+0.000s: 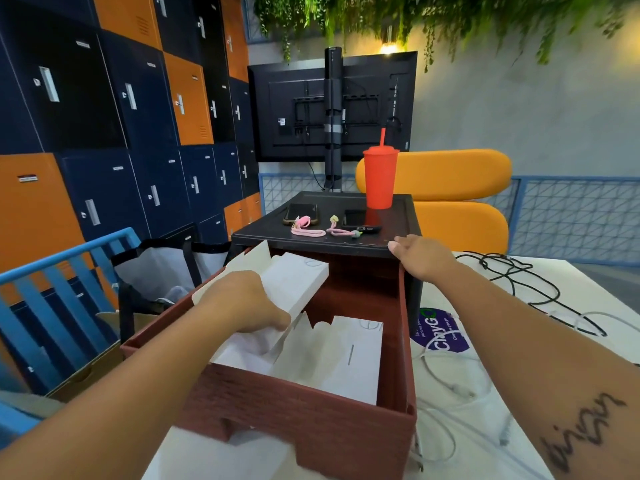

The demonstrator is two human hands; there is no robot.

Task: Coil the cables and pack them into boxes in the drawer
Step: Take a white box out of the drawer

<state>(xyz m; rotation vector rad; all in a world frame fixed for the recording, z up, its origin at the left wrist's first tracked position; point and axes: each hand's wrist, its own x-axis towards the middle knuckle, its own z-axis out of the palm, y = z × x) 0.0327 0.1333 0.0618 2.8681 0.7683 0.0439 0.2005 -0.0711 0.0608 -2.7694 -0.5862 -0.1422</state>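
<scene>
— So, where do the cables lie from the hands?

— Nearest, the white cables (462,389) sprawl loose on the counter (595,285), just beside the right wall of the pulled-out drawer (301,441). None looks coiled yet. Their strands run mostly near to far, alongside that wall.

— And inside the drawer?

— White boxes. A closed box (349,365) lies flat at the near right, with its long axis running away from the viewer. Left of it is an open box (242,355) with its flaps up, and the left hand (239,303) is on it. The thumb is against a flap and the fingers bend down out of sight, so I cannot tell whether they pinch anything.

— The other hand?

— Farther back, the right hand (422,254) rests on the front corner of the black cabinet top (263,230), fingers straight and together, holding nothing.

— Which one should fetch a cable?

— The right, I'd judge. It is on the cable side. The black cable (554,292) lies beyond that forearm, well apart from the drawer. Its tangle stretches diagonally from far left to near right, and no end points clearly toward the boxes.
</scene>
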